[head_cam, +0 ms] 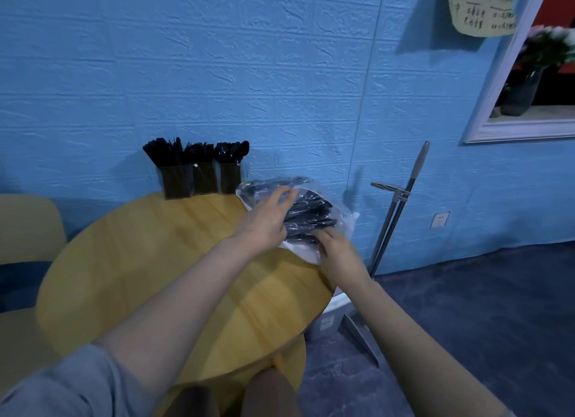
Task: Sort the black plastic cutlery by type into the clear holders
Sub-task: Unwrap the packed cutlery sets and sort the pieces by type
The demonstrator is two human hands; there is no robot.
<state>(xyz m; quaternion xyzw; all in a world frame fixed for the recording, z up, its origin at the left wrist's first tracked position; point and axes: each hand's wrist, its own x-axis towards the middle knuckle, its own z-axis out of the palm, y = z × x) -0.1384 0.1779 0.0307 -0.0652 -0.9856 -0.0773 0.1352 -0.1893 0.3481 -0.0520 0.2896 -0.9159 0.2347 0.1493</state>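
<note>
Both hands, left (264,223) spread flat, right (334,250) pinching, work the clear plastic bag of black cutlery (308,211) at the round yellow tabletop's (155,261) right edge; next, draw pieces out.

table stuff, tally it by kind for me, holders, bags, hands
clear holders with black cutlery, standing at the wall edge of the table: 3
clear plastic bag of black cutlery: 1
hands on the bag, left hand and right hand: 2
total: 6
</note>
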